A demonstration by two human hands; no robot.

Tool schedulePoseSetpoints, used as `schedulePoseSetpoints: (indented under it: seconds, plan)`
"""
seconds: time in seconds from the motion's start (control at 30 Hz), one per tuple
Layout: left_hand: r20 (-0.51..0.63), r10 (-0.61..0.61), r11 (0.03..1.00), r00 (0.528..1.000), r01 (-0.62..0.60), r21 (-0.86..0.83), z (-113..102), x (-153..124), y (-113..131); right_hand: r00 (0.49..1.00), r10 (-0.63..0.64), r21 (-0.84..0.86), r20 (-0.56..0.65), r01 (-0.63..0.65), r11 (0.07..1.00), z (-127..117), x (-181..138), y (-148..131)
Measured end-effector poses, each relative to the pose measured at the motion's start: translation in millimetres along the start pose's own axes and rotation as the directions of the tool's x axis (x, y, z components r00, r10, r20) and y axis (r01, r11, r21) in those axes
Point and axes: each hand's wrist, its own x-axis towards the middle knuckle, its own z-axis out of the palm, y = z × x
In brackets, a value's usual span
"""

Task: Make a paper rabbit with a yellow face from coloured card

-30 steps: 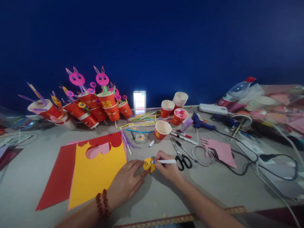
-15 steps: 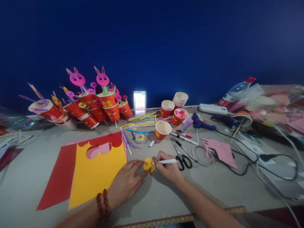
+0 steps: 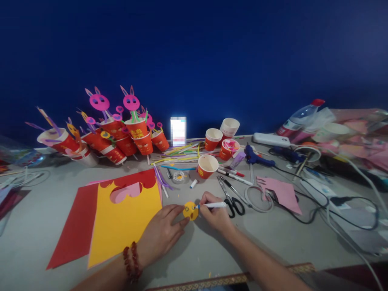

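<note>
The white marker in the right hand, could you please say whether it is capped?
Uncapped: the marker shows its blue tip at the yellow disc.

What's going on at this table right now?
A person's right hand holds a white marker, its tip at a small yellow disc. The left hand steadies the disc on the table with its fingertips. The disc bears a dark ring and a second mark by the tip. Scissors lie beside the right hand; a yellow sheet lies beside the left.
</note>
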Motion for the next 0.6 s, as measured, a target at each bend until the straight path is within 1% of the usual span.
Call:
schedulePoseSetpoints:
  seconds: [0.2,0.47,0.6]
  plan:
    - [-0.026,0.001,1.000,1.000,-0.001,-0.013,-0.2,0.1,-0.1,1.000,-0.003,0.005,-0.004,0.003,1.000,0.3,0.5,-1.1]
    - [-0.001,0.008,1.000,1.000,-0.008,-0.012,-1.1,0.8,-0.1,1.000,0.003,-0.003,0.010,-0.003,1.000,-0.6,1.4,-4.2]
    - [-0.023,0.007,1.000,1.000,-0.008,-0.019,-1.9,1.1,0.0,1.000,-0.013,-0.015,0.014,0.013,1.000,-0.8,1.5,-5.1]
